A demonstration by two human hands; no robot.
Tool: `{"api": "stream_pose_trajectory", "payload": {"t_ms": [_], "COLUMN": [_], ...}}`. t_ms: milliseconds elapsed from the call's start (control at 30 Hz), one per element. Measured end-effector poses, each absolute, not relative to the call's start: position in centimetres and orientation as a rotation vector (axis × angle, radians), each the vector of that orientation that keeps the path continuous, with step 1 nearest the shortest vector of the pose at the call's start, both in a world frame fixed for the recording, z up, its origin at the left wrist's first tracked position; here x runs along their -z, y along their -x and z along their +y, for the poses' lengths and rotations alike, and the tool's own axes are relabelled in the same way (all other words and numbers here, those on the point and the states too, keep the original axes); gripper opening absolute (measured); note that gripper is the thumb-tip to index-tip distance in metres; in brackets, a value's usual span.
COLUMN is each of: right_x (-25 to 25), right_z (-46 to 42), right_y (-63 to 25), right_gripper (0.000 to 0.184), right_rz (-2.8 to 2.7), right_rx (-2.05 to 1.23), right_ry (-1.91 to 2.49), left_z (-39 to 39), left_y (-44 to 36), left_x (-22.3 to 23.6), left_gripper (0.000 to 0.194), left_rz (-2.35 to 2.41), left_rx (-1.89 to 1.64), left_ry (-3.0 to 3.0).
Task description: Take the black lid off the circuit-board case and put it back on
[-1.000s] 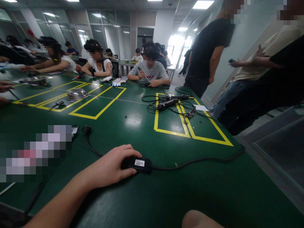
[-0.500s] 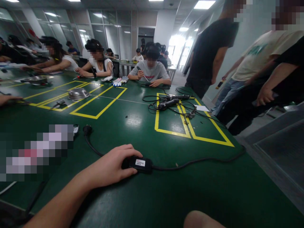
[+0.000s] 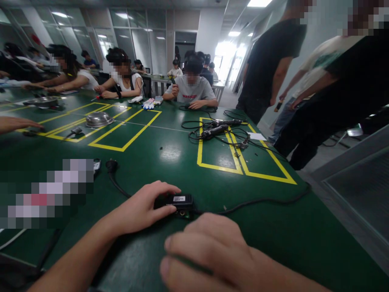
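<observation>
My left hand [image 3: 146, 209] is closed around the sides of a small black plastic box [image 3: 186, 201] with a white label, its fingers at the far side and its thumb at the near side. The box is tilted; a strip of green circuit board [image 3: 183, 213] shows along its near edge. A black cable runs out of the box to the right. My right hand [image 3: 209, 251], a little blurred, hovers just in front of the box. Its fingers are loosely bent, with a gap between index finger and thumb, where I see nothing held. A black plug [image 3: 112, 165] on a cord lies beyond my left wrist.
Yellow tape outlines [image 3: 220, 169] mark the green table [image 3: 170, 178]. Two black electric screwdrivers [image 3: 214, 132] lie with tangled cords at right. A metal bowl [image 3: 99, 119] stands farther back. A pixelated object [image 3: 51, 188] lies at left. Co-workers sit across; several people stand right.
My right hand has come up from the bottom edge to in front of the black box. The box has tilted, baring its circuit board. A co-worker's hand at far left has moved right.
</observation>
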State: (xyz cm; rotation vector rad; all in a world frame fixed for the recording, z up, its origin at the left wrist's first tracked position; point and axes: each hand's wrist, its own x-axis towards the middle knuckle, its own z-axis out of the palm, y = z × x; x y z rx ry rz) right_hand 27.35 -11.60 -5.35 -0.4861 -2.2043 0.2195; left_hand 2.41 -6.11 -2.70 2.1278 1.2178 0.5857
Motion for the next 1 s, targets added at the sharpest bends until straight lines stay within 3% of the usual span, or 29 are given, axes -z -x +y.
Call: {"api": "stream_pose_trajectory", "payload": {"t_ms": [67, 167, 467, 567, 700, 1000], "right_x": [3.2, 2.4, 6.7, 6.9, 7.1, 7.2], "right_z": [-9.1, -7.3, -6.8, -7.0, -7.0, -6.7], "right_y": [-27.0, -27.4, -29.1, -29.2, -29.2, -29.6], "right_gripper": [0.031, 0.024, 0.011, 0.010, 0.010, 0.008], "right_rz": [-2.092, -2.045, -2.291, -2.324, -2.322, -2.263], "right_rx": [-0.182, -0.218, -0.271, -0.262, -0.317, -0.398], "right_ry": [0.458, 0.736, 1.052, 1.124, 1.138, 1.015], "left_z": [-5.8, -5.1, -5.1, -5.6, -5.8, -5.8], "left_y": [-2.5, -2.6, -2.0, -2.0, -1.9, -1.7], "left_x": [2.9, 3.6, 3.4, 2.6, 2.3, 2.2], "left_gripper": [0.033, 0.027, 0.018, 0.017, 0.014, 0.014], "left_rz": [1.277, 1.456, 1.408, 1.300, 1.270, 1.160], "left_rx": [-0.649, -0.695, -0.703, -0.517, -0.406, -0.525], "left_ry": [-2.144, -2.168, -2.283, -2.261, -2.212, -2.173]}}
